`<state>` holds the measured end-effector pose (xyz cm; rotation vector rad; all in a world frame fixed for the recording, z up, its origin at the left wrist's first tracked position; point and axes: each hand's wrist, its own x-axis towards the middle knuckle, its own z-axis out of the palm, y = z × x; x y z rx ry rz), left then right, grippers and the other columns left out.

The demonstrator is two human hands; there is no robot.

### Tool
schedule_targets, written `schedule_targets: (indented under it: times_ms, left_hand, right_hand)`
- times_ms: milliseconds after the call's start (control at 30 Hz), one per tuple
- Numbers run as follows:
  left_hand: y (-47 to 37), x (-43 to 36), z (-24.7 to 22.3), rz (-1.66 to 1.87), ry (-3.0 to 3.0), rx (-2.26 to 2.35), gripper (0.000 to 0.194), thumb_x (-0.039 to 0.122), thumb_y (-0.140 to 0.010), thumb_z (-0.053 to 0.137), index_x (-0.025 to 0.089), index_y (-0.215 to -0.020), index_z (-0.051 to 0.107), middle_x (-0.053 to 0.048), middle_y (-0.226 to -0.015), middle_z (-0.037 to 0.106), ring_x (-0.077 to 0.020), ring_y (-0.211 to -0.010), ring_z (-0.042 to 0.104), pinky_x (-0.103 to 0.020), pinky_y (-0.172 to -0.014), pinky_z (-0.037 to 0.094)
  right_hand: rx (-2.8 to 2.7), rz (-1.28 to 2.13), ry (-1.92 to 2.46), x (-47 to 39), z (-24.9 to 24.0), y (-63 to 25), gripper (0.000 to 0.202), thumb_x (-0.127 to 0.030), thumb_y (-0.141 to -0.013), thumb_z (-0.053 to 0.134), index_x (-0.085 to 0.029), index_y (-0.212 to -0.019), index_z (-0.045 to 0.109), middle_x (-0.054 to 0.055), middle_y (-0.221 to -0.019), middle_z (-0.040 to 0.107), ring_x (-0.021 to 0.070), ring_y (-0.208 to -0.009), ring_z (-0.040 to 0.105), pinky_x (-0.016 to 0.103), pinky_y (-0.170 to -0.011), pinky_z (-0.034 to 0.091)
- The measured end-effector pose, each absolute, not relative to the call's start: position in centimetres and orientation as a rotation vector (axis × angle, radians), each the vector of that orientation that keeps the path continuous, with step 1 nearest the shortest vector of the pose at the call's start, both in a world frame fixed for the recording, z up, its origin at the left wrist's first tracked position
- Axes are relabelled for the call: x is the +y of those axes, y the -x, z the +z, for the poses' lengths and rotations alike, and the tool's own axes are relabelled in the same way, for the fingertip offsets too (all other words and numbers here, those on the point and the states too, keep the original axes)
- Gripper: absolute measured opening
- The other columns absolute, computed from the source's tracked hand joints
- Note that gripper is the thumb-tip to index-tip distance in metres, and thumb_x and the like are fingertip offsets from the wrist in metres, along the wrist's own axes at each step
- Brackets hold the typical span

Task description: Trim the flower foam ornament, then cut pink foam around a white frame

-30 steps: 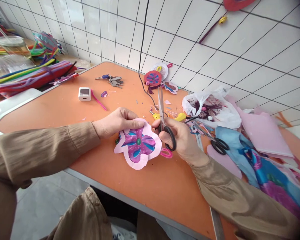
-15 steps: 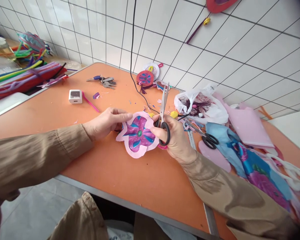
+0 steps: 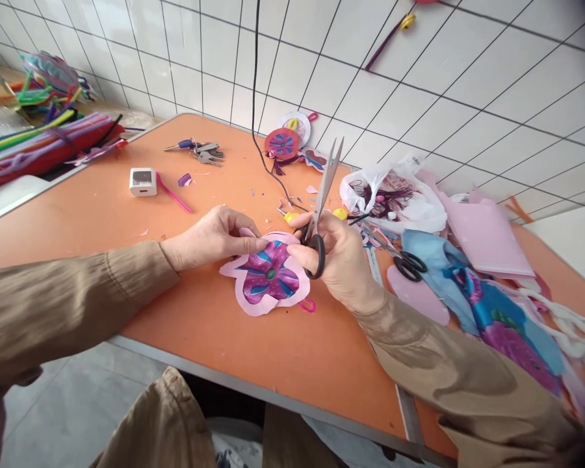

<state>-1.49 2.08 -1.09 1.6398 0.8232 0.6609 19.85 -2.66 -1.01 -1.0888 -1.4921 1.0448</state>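
Note:
A flower-shaped piece (image 3: 268, 276), purple and blue inside a pale pink border, with a green centre, hangs tilted between my hands over the orange table. My left hand (image 3: 214, 240) pinches its upper left edge between thumb and fingers. In my right hand (image 3: 344, 260) are black-handled scissors (image 3: 327, 185), blades pointing up and slightly parted; the thumb of that hand also rests at the flower's upper right edge. A bright pink loop (image 3: 308, 305) sticks out at the lower right of the flower.
Keys (image 3: 207, 153), a white charger (image 3: 143, 182) and a pink stick lie back left. A round red ornament (image 3: 281, 143) is near the tiled wall. To the right are a plastic bag (image 3: 419, 205), second scissors (image 3: 409, 265) and blue fabric (image 3: 433, 253). A black cable crosses behind.
The flower piece has tipped and its top edge has come lower. The scissors have swung a little to the right at their tips, and the pink loop shows more.

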Motion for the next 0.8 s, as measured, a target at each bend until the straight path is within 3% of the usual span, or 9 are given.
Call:
schedule_targets:
  times_ms: [200,333,467,633,733,800]
  left_hand:
    - [1.67,2.72,-1.19,0.606,-1.444,0.704,0.027,0.032,-0.059,0.093,0.013,-0.066,0.075,-0.003,-0.061,0.07,-0.0111,-0.055,0.059,-0.021,-0.052,0.047]
    - [1.82,2.9,-1.15,0.609,-1.345,0.698,0.027,0.034,-0.061,0.093,0.013,-0.069,0.077,-0.004,-0.067,0.072,-0.0118,-0.06,0.062,-0.022,-0.058,0.052]
    - [1.92,2.68,-0.84,0.555,-1.392,0.726,0.032,0.038,-0.063,0.092,0.011,-0.065,0.075,-0.004,-0.065,0.069,-0.0106,-0.057,0.058,-0.02,-0.053,0.047]
    - [1.96,2.6,-0.89,0.599,-1.362,0.742,0.052,0.061,-0.069,0.083,0.012,-0.06,0.069,-0.003,-0.059,0.063,-0.0092,-0.052,0.053,-0.021,-0.051,0.042]
    - [1.94,2.82,-1.13,0.665,-1.286,0.816,0.067,0.079,-0.07,0.069,0.013,-0.071,0.074,-0.009,-0.074,0.073,-0.0145,-0.06,0.061,-0.025,-0.054,0.046]
    - [1.92,3.0,-1.21,0.761,-1.287,0.877,0.07,0.082,-0.075,0.061,0.013,-0.079,0.076,-0.012,-0.087,0.076,-0.019,-0.072,0.066,-0.028,-0.063,0.05]
  right_hand:
    - [-1.393,1.079,1.141,-2.26,-1.33,-20.19,0.034,-0.031,-0.064,0.082,-0.023,-0.089,0.062,-0.005,-0.071,0.059,0.0114,-0.061,0.053,0.026,-0.055,0.044]
    - [-1.302,1.121,1.148,-1.9,-1.67,-20.29,0.033,-0.033,-0.063,0.082,-0.024,-0.088,0.062,-0.004,-0.07,0.056,0.0114,-0.059,0.049,0.026,-0.051,0.04]
    - [-1.342,1.159,1.126,-1.88,-1.53,-20.25,0.036,-0.037,-0.064,0.086,-0.025,-0.088,0.063,-0.003,-0.07,0.056,0.0114,-0.057,0.049,0.028,-0.053,0.042]
    - [-1.393,1.125,1.136,-2.02,-1.39,-20.32,0.035,-0.037,-0.063,0.09,-0.03,-0.085,0.064,0.0,-0.073,0.06,0.0152,-0.061,0.053,0.032,-0.055,0.045]
    - [-1.369,1.084,1.115,-1.89,-1.67,-20.42,0.034,-0.036,-0.065,0.089,-0.03,-0.086,0.064,-0.001,-0.073,0.06,0.0151,-0.062,0.054,0.031,-0.055,0.045]
    - [-1.333,1.04,1.094,-1.74,-1.9,-20.44,0.033,-0.036,-0.065,0.088,-0.028,-0.087,0.064,-0.002,-0.073,0.06,0.0132,-0.061,0.054,0.029,-0.054,0.045]
